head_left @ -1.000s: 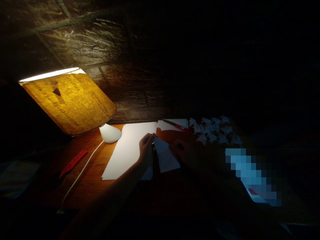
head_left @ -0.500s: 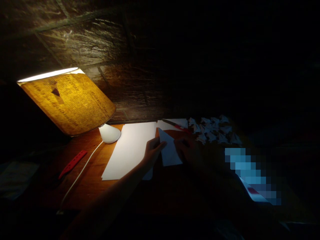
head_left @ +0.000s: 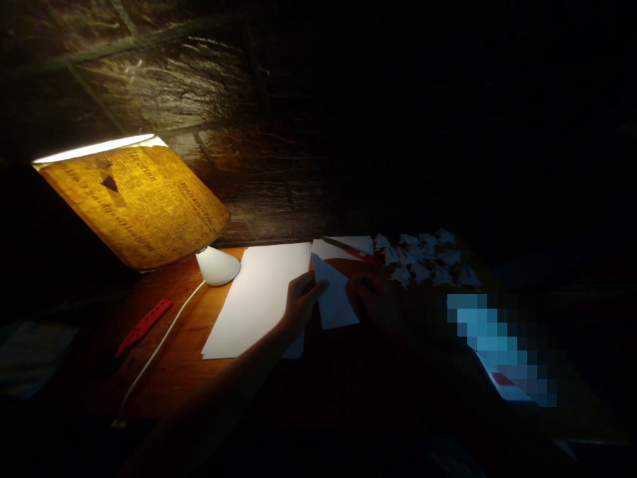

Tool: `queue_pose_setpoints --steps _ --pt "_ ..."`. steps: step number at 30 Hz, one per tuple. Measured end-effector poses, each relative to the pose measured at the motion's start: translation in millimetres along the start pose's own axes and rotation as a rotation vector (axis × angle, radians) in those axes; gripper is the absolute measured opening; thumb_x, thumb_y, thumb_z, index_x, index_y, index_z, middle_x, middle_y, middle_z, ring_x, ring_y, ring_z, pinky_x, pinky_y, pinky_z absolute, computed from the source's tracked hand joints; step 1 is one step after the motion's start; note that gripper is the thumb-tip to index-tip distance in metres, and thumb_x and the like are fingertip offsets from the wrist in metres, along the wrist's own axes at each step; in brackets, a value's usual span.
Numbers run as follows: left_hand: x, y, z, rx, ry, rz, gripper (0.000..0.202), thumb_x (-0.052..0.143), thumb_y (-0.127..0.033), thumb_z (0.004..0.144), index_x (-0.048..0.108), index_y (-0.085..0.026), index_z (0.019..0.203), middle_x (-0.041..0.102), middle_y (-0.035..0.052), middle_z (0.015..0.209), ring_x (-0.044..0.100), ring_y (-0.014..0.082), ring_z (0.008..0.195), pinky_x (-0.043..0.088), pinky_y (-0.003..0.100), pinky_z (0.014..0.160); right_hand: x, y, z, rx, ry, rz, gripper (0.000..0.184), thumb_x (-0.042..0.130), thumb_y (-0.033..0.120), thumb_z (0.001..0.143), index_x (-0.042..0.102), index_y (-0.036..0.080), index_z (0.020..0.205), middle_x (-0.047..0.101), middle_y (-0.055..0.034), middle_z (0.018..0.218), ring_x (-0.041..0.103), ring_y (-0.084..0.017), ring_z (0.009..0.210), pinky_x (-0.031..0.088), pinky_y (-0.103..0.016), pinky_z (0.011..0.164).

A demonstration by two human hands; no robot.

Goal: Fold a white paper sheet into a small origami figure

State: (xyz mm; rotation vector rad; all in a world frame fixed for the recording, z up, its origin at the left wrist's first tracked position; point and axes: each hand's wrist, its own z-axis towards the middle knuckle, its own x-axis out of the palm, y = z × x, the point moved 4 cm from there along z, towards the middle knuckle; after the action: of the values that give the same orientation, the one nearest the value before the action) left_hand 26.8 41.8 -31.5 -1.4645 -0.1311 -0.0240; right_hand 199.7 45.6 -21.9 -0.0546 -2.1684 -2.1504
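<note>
Passage: we list one strip of bare brown wooden tabletop (head_left: 192, 332) between the thin white cable (head_left: 170, 328) and the stack of white rectangular paper (head_left: 259, 292). Obstacles: we record a white cone-shaped lamp base (head_left: 217, 267) at its far end; white folded-paper figures (head_left: 421, 255), clustered beyond the right hand (head_left: 371, 295). Near right: too dark for us to judge.

Between the hands (head_left: 300, 300) sits a folded sheet (head_left: 335, 302), right of a paper stack (head_left: 256, 292) on the table (head_left: 186, 345) — the lamp (head_left: 217, 267) stands left of that stack. Behind, a knife (head_left: 351, 250) lies partly on smaller sheets (head_left: 357, 243); folded figures (head_left: 411, 255) lie to their right.
</note>
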Motion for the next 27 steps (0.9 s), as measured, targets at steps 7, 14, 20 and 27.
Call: queue_pose_setpoints --steps 7,14,20,27 --pt "-0.6 0.2 0.7 0.0 -0.003 0.022 0.033 0.082 -0.042 0.073 0.065 -0.014 0.071 0.06 0.0007 0.067 0.052 0.0129 0.063 0.039 0.023 0.057 -1.5 -5.0 2.0 -0.034 -0.03 -0.041 0.023 0.064 0.042 0.072 0.059 0.021 0.063 0.057 -0.0001 0.06 0.049 -0.013 0.056 0.037 -0.025 0.05" --pt "-0.1 1.0 0.5 -0.007 -0.002 -0.006 0.031 0.082 -0.041 0.072 0.065 -0.014 0.071 0.06 0.0004 0.066 0.052 0.0128 0.062 0.04 0.024 0.057 -2.1 -2.4 2.7 -0.099 -0.04 -0.033 0.023 0.065 0.041 0.075 0.058 0.021 0.064 0.056 0.0001 0.064 0.049 -0.014 0.061 0.04 -0.026 0.056" --pt "1.9 0.1 0.8 -0.023 0.004 -0.027 0.032 0.084 -0.041 0.07 0.068 -0.014 0.073 0.063 0.0013 0.068 0.055 0.0135 0.063 0.042 0.024 0.058 -3.4 -2.1 3.6 -0.112 -0.045 -0.054 0.024 0.065 0.041 0.075 0.058 0.021 0.065 0.056 -0.0005 0.066 0.049 -0.015 0.064 0.04 -0.026 0.057" --pt "0.6 -0.8 0.8 -0.021 0.004 -0.02 0.035 0.085 -0.044 0.07 0.068 -0.013 0.074 0.064 0.0013 0.069 0.055 0.0141 0.064 0.042 0.024 0.058 -1.4 0.3 1.3 -0.04 -0.024 -0.016 0.023 0.065 0.042 0.075 0.058 0.022 0.066 0.056 -0.0001 0.064 0.049 -0.014 0.06 0.04 -0.026 0.054"
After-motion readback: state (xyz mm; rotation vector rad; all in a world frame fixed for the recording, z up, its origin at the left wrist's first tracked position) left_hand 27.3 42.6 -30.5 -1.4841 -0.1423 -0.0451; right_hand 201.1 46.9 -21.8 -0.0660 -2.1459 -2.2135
